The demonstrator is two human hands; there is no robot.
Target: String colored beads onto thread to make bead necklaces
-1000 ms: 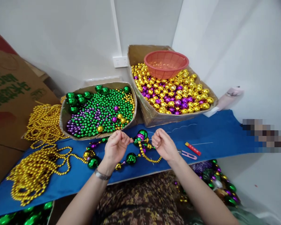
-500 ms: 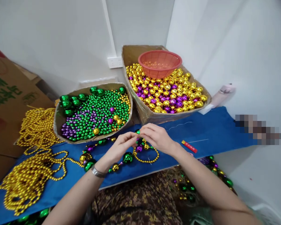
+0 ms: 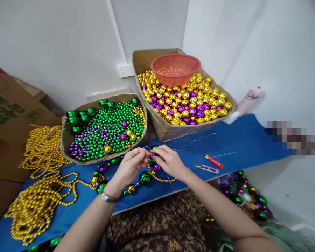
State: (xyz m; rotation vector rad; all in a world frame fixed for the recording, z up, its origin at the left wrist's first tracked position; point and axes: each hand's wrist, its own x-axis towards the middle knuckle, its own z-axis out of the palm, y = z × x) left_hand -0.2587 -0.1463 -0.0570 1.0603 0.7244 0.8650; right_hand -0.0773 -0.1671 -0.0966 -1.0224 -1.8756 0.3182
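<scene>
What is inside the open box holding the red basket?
Gold and purple balls, with the red basket on top. Whatever lies beneath their top layer is covered.

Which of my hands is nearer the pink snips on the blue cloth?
Right. Your right hand is left of the pink snips, not touching them; your left hand is farther left, beyond the right one.

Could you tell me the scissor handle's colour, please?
The scissor handle is pink, clearest in the head view.

2 hands point(image 3: 131, 163) amid 2 wall-side bead cartons point(image 3: 170, 133), 2 gold-strand heaps point(image 3: 33, 211), 1 red basket point(image 3: 175, 71) and 1 pair of pink snips point(image 3: 205, 168).
</scene>
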